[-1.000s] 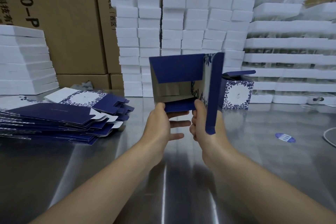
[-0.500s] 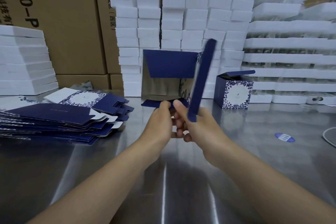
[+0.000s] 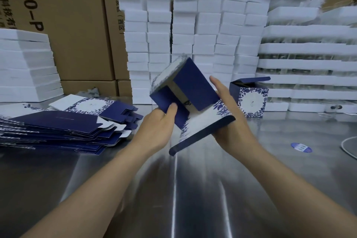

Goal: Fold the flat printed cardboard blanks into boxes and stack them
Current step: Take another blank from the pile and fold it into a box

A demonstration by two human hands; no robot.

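Note:
A half-folded blue and white floral box (image 3: pixel 190 85) is tilted in the air over the steel table. My left hand (image 3: pixel 160 121) grips its lower left corner, thumb on a blue flap. My right hand (image 3: pixel 229 121) holds the box from the right, fingers straight along its side, with the long white and blue lid flap lying across the palm. A pile of flat printed blanks (image 3: pixel 63 123) lies at the left. One folded box (image 3: pixel 251 98) with its lid up stands at the right, behind my right hand.
White foam blocks (image 3: pixel 193 35) are stacked in a wall behind the work, with more foam trays (image 3: pixel 309 60) at the right and left. Brown cartons (image 3: pixel 73 25) stand at the back. A blue sticker (image 3: pixel 301 147) and a white cable (image 3: pixel 347 147) lie on the steel table (image 3: pixel 193 189).
The box has swung from upright to tilted, its lid flap dropping down toward me. My right hand moved from the box's front to its right side.

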